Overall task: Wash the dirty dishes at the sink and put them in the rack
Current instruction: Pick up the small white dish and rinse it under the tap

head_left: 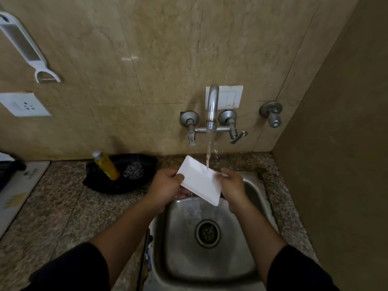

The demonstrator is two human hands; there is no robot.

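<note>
Head view shows a white rectangular dish (pixel 199 182), flat and smooth with a shallow raised rim, held tilted above the back edge of the steel sink (pixel 210 259). Its long axis runs diagonally, from the far-left corner near the wall down to the near-right corner over the basin. The left hand (pixel 168 185) grasps its left edge, fingers curled under; the right hand (pixel 232 183) grips the right edge, thumb on top. Water from the metal tap (pixel 212 106) strikes the dish near its upper right side and runs off into the basin, whose round drain (pixel 207 231) sits at centre. Left of the sink, on the speckled granite tabletop (pixel 63 206), a black tray (pixel 100 181) holds a yellow soap bottle (pixel 106 165) and a steel wool scrubber (pixel 133 170). Beige marble-look tiles (pixel 168 49) cover the wall.
</note>
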